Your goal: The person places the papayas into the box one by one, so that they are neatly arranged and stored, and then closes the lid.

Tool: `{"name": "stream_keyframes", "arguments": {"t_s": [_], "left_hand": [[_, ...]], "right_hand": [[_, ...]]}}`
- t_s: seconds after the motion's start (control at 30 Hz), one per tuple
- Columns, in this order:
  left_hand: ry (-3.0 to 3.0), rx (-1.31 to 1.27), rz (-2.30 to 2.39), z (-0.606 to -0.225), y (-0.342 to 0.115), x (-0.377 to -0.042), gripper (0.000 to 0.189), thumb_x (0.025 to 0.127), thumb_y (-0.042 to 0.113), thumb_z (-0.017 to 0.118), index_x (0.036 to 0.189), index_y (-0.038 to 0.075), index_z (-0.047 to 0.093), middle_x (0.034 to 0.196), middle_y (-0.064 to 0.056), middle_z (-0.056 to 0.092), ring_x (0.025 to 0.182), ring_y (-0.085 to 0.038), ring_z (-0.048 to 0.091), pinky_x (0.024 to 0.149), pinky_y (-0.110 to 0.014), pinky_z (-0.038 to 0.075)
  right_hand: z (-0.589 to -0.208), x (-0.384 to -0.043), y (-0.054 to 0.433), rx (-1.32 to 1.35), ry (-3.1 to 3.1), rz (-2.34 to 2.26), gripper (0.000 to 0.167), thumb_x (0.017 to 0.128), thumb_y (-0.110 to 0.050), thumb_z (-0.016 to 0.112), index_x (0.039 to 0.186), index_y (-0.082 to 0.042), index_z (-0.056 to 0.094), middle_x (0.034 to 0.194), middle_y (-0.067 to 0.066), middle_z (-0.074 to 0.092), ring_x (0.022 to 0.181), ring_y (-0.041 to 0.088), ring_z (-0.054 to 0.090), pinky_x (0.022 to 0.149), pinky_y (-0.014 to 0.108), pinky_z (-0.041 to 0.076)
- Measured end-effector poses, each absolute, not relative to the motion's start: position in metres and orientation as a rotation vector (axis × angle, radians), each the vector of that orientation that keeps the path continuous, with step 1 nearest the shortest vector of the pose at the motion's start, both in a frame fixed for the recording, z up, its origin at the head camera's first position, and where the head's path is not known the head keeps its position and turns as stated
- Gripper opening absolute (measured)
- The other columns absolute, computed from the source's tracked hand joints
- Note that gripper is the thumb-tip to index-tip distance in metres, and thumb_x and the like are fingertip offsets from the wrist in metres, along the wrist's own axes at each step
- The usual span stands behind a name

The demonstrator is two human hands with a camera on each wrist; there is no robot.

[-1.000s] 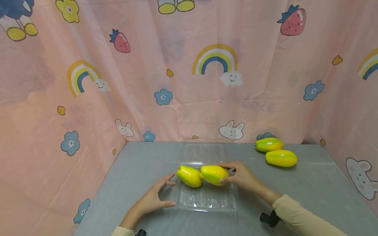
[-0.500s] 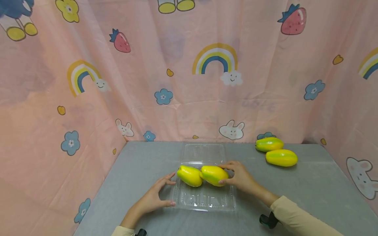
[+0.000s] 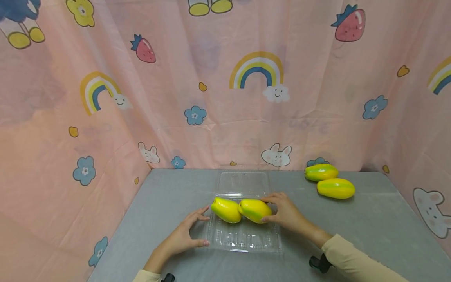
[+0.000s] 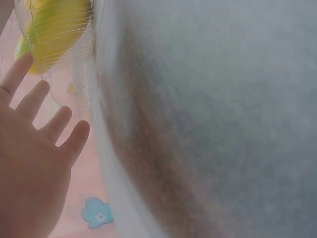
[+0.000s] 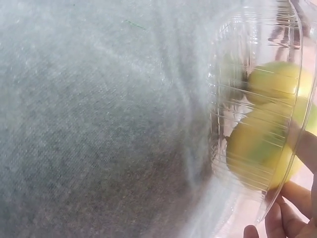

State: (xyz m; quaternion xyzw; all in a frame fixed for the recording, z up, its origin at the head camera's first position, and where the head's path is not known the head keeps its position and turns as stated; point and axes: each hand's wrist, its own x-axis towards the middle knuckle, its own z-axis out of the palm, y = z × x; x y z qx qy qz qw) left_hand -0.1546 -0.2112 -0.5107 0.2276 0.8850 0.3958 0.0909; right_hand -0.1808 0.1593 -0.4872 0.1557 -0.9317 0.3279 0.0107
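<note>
Two yellow-green papayas lie end to end in a clear plastic clamshell box [image 3: 243, 242], whose lid is folded back behind it. My right hand [image 3: 288, 214] grips the right papaya [image 3: 254, 210] at its outer end, thumb in front and fingers behind. The left papaya [image 3: 226, 210] touches its narrow tip. At the box's left edge, my left hand [image 3: 180, 235] has its fingers spread and holds nothing. In the left wrist view, its fingertips overlap the box rim near a papaya [image 4: 57, 37]. The right wrist view shows the gripped papaya [image 5: 257, 148] through the clear side wall.
Two more papayas, a greener one [image 3: 321, 172] and a yellower one [image 3: 336, 188], lie at the back right of the grey table [image 3: 169, 188]. A pink printed curtain [image 3: 215, 137] stands behind the table and along both sides.
The right papaya has turned slightly and settled a little lower in view, with my right hand still on it. My left hand and the other papayas have stayed in place.
</note>
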Motion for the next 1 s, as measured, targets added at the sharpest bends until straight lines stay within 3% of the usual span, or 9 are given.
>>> {"name": "stream_keyframes", "arguments": {"t_s": [1.0], "left_hand": [[2.619, 0.672, 1.208, -0.5104, -0.2101, -0.1536, 0.069, 0.072, 0.041, 0.086, 0.131, 0.023, 0.057, 0.165, 0.005, 0.028, 0.153, -0.03, 0.025, 0.118, -0.066, 0.026]], "right_hand": [[-0.4817, -0.1804, 0.1569, 0.468, -2.952, 0.946, 0.069, 0.066, -0.041, 0.09, 0.126, -0.014, 0.068, 0.116, 0.0, 0.066, 0.107, 0.018, 0.053, 0.096, 0.045, 0.052]]}}
